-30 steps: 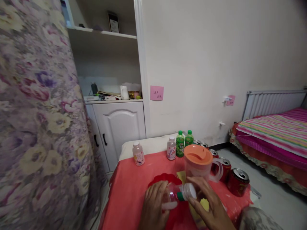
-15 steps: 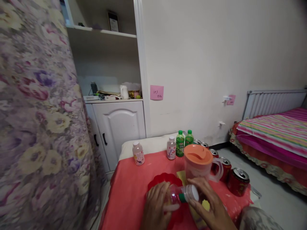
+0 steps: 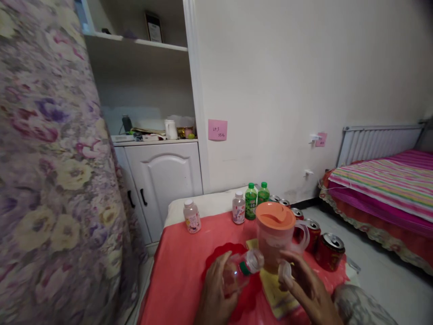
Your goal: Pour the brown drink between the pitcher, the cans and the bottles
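Observation:
My left hand [image 3: 218, 289] is wrapped round a clear plastic bottle [image 3: 238, 271], which lies tilted with its uncapped mouth toward the right. A green band circles the bottle below its neck. My right hand [image 3: 306, 289] pinches a whitish bottle cap [image 3: 285, 273] between thumb and fingers, apart from the bottle's mouth. Beneath the bottle sits a red scalloped dish [image 3: 216, 253], partly hidden by my left hand. Close behind my right hand stands a clear pitcher [image 3: 270, 239] with an orange lid [image 3: 275, 215]. A yellow cloth [image 3: 275, 293] lies under and in front of the pitcher.
Two small labelled bottles [image 3: 192, 217] and two green bottles [image 3: 251, 202] stand toward the table's back. Several red cans [image 3: 329, 253] line the right side. A red cloth [image 3: 176, 271] covers the table. A floral curtain [image 3: 50, 158] hangs at left; a bed [image 3: 389, 189] stands at right.
The cap has come off the bottle and moved right in my right hand. My left hand still holds the bottle, its open mouth now exposed. The view has shifted slightly.

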`<action>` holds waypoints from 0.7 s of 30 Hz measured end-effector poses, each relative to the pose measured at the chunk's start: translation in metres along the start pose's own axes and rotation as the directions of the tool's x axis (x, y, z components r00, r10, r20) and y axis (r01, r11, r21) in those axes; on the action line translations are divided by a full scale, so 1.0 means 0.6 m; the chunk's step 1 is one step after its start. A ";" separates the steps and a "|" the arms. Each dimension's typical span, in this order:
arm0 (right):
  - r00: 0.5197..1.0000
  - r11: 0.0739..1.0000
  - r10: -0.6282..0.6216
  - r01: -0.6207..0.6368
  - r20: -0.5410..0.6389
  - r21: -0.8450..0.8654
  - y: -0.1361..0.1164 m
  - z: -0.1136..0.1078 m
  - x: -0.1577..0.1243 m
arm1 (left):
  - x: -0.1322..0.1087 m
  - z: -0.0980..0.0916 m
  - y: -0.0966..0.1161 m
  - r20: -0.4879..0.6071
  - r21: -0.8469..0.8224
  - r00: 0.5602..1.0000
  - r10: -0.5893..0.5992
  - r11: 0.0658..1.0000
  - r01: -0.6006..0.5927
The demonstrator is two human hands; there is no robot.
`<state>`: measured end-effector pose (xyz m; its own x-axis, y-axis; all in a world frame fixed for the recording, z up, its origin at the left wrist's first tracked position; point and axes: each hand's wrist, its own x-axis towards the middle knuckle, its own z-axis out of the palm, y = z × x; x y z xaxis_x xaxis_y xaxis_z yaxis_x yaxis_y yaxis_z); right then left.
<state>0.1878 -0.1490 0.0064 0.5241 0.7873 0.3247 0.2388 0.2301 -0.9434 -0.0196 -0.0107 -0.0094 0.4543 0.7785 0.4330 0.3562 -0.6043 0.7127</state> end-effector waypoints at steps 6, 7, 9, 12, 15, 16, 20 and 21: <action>0.988 0.987 0.153 -0.154 -0.023 -0.054 0.082 -0.074 -0.007 | 0.015 -0.004 0.016 -0.049 -0.282 0.993 -0.110 0.955 0.091; 0.984 0.984 0.140 -0.151 -0.114 -0.096 0.098 -0.090 -0.003 | 0.017 -0.004 0.013 -0.038 -0.318 0.991 -0.127 0.942 0.109; 0.967 0.978 0.105 -0.144 -0.234 -0.153 0.128 -0.117 0.008 | 0.019 -0.002 0.004 -0.008 -0.379 0.987 -0.162 0.914 0.147; 0.952 0.961 0.085 -0.156 -0.295 -0.229 0.165 -0.139 0.024 | 0.021 0.007 -0.013 -0.001 -0.469 0.983 -0.185 0.868 0.163; 0.957 0.919 0.074 -0.175 -0.281 -0.354 0.184 -0.141 0.034 | 0.022 0.015 -0.026 -0.021 -0.542 0.977 -0.212 0.824 0.167; 0.959 0.898 0.064 -0.175 -0.274 -0.403 0.187 -0.139 0.036 | 0.023 0.016 -0.028 -0.020 -0.563 0.974 -0.228 0.807 0.177; 0.969 0.827 -0.001 -0.138 -0.247 -0.545 0.198 -0.131 0.040 | 0.026 0.009 -0.032 0.015 -0.602 0.959 -0.285 0.763 0.236; 0.969 0.818 -0.013 -0.133 -0.248 -0.560 0.202 -0.131 0.041 | 0.027 0.006 -0.032 0.021 -0.588 0.955 -0.297 0.769 0.252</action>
<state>0.2938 -0.1469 -0.0949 0.7077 0.6176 0.3432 0.5835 -0.2369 -0.7768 -0.0163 0.0129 -0.0181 0.3452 0.9190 0.1905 -0.0919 -0.1689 0.9813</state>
